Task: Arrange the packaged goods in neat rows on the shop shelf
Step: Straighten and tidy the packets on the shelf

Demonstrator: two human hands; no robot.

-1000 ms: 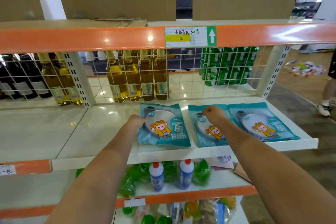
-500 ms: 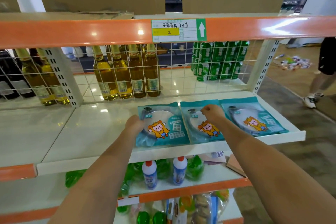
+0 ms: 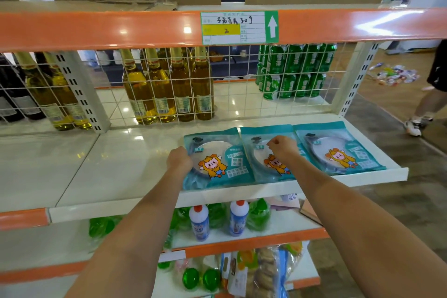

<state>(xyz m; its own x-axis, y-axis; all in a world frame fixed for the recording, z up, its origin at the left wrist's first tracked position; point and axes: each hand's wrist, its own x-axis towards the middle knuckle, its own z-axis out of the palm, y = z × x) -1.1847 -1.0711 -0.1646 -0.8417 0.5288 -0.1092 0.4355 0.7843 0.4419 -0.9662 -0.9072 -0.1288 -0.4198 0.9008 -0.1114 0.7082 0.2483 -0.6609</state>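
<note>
- Shelf (image 3: 135, 172): white board, bare on its left part, so there's room to carry the row on that way.
- Left hand (image 3: 179, 160): fingers curled on the left edge of the left packet (image 3: 217, 159), gripping it. Push it right from that edge, flat on the board, don't lift.
- Left packet: lies flat, right edge touching or slightly under the middle packet (image 3: 266, 152); can't tell which. Aim for edge to edge, no overlap.
- Right hand (image 3: 281, 146): curled over the middle packet's upper part, seems to pinch the film; fingertips hidden. Pin it down so it doesn't slide while the left one moves.
- Right packet (image 3: 338, 150): untouched, near the shelf's right end, tilted a bit, left edge at the middle packet.
- Line up front edges with the shelf lip; the left packet's front corner overhangs, so pull it square.
</note>
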